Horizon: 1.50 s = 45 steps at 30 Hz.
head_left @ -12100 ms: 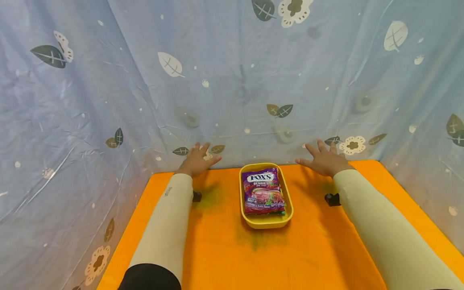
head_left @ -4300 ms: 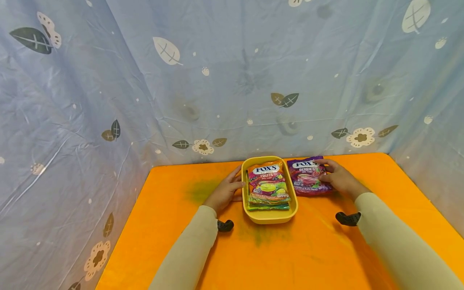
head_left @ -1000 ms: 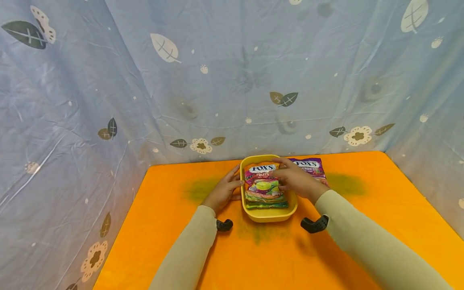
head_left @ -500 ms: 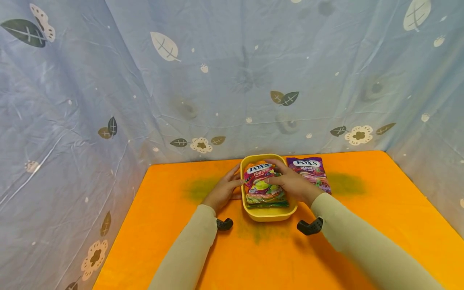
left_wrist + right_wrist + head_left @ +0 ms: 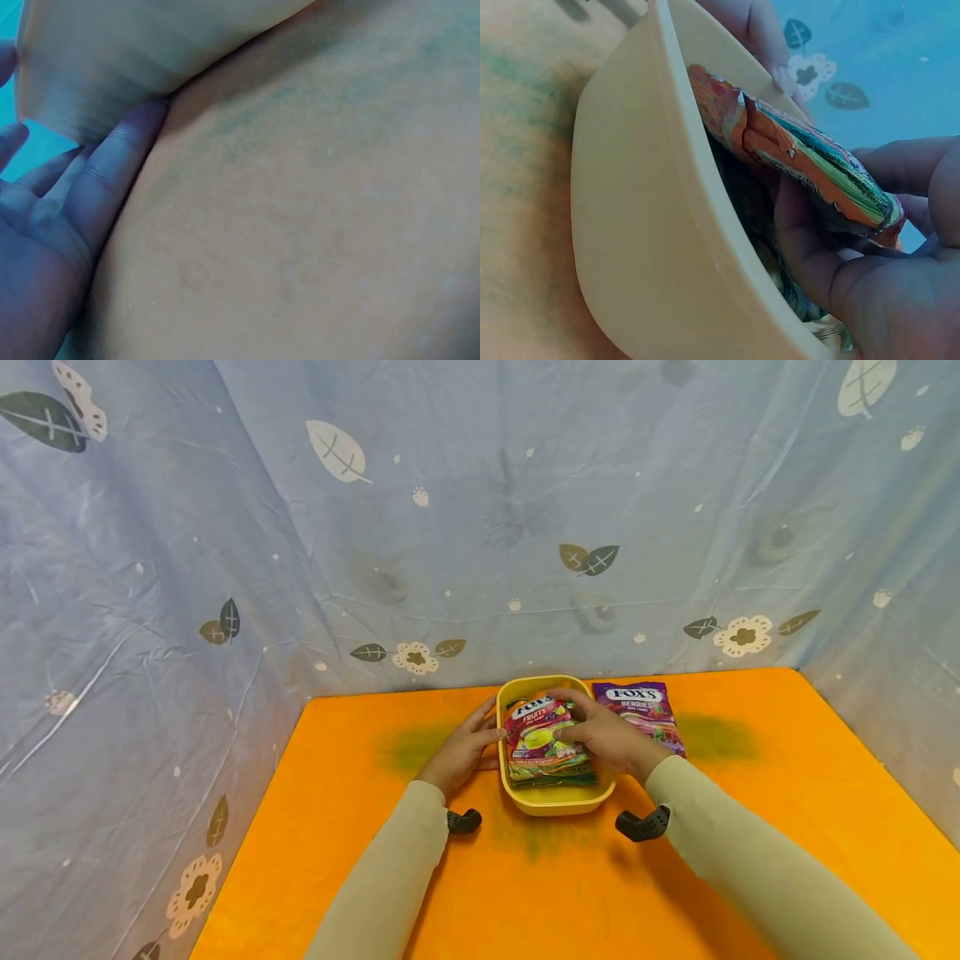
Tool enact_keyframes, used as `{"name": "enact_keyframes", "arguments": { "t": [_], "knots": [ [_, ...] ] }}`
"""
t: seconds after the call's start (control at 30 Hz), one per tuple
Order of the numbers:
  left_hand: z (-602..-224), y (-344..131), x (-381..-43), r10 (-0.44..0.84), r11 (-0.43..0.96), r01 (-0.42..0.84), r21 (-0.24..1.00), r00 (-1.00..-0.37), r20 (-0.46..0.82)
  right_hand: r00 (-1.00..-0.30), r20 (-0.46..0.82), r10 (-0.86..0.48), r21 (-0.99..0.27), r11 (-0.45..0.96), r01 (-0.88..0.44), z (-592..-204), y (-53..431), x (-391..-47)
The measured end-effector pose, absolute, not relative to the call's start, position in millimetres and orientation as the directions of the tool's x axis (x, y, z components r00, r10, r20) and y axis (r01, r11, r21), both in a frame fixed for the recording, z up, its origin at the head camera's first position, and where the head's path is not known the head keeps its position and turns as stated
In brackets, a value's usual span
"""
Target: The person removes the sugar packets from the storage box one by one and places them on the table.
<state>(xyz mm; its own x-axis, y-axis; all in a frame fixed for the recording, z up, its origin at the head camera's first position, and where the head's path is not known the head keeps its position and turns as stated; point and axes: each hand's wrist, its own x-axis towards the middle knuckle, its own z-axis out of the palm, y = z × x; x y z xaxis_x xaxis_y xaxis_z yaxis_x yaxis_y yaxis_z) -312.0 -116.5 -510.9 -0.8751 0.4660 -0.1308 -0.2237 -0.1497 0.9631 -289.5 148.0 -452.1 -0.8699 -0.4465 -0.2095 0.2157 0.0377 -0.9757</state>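
Note:
In the head view a yellow tub (image 5: 558, 807) stands near the table's back edge, with several candy bags stacked inside. My right hand (image 5: 609, 737) reaches over its right rim and pinches the top bag, the orange Fox's Fruits candy bag (image 5: 536, 739). The right wrist view shows that candy bag (image 5: 810, 161) between thumb and fingers, tilted, one side raised off the darker bags below. My left hand (image 5: 461, 752) rests against the tub's left wall, its fingers fairly straight in the left wrist view. Beside the tub, to its right, lies a purple Fox's Berries candy bag (image 5: 636, 696), partly behind my right hand.
An orange table covering (image 5: 540, 893) with greenish stains lies under everything. A blue patterned curtain (image 5: 465, 527) hangs right behind the tub and along both sides. Black wrist mounts (image 5: 642, 825) stick out under both sleeves.
Earlier the berries bag lay on top in the tub; now it lies right of it. My right hand has moved from it to the fruits bag, gripped it and turned it slightly.

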Motion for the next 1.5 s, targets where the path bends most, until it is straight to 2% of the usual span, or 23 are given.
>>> {"name": "enact_keyframes", "arguments": {
  "t": [0.6,1.1,1.5],
  "knots": [
    [-511.2,-116.1,-312.6,0.457,-0.14,-0.224,0.965,-0.879,-0.137,-0.889,-0.199,-0.413,-0.98,0.07,0.187,-454.6,148.9,-287.3],
    [-510.8,-115.7,-311.4,0.45,-0.136,-0.216,0.967,-0.883,-0.134,-0.892,-0.158,-0.424,-0.978,-0.056,0.2,-453.6,150.6,-283.0],
    [-512.1,-116.0,-312.0,0.45,-0.156,-0.229,0.961,-0.882,-0.138,-0.901,-0.086,-0.425,-0.981,-0.124,0.152,-457.7,155.4,-283.0]
  ]
}}
